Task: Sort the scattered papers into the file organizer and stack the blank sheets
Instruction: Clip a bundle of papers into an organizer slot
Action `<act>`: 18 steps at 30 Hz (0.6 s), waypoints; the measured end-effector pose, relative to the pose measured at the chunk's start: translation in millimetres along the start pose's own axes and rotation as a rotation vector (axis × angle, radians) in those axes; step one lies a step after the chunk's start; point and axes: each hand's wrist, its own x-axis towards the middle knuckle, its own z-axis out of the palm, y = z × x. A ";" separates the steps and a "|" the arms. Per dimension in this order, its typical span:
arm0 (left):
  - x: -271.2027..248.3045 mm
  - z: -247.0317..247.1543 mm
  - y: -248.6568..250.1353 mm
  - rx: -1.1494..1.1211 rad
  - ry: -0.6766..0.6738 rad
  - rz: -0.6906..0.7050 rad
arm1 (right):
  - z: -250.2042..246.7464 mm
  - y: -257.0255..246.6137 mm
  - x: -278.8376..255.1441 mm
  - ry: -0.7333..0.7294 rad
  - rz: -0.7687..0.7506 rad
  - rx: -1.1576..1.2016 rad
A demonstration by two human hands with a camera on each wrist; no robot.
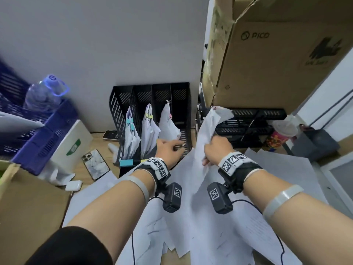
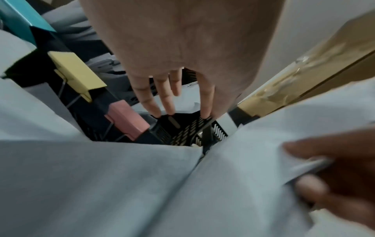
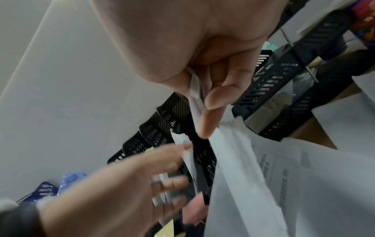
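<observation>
A black mesh file organizer (image 1: 118,111) stands against the wall. Its three left slots hold clipped paper bundles (image 1: 148,131); the rightmost slot (image 1: 183,134) shows no paper. My left hand (image 1: 178,146) reaches into that slot's mouth with straight fingers (image 2: 166,99), their tips on the black mesh. My right hand (image 1: 210,148) grips a bunch of printed sheets (image 1: 208,127) and holds them upright just right of the organizer; thumb and fingers (image 3: 215,99) pinch their upper edge. Many loose sheets (image 1: 210,226) lie over the desk below my arms. Yellow (image 2: 77,75) and pink (image 2: 127,118) binder clips sit on the organizer's front.
A tall PICO cardboard box (image 1: 277,54) overhangs black stacked trays (image 1: 252,123) at the right, next to a patterned cup (image 1: 280,134). Left: a blue crate (image 1: 38,131), a water bottle (image 1: 44,94), two phones (image 1: 96,164), an earbud case (image 1: 73,185), another cardboard box (image 1: 28,207).
</observation>
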 end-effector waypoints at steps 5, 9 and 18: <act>13.8 -5.7 -19.6 0.342 -0.118 -0.073 | -17.5 -35.4 -13.9 0.025 -0.097 0.168; 21.5 -21.7 -18.0 0.279 -0.006 -0.095 | -18.2 -66.2 -18.4 -0.035 -0.153 0.176; 14.3 -68.6 -7.4 0.127 0.180 0.098 | 19.0 -119.3 17.9 0.032 -0.312 0.069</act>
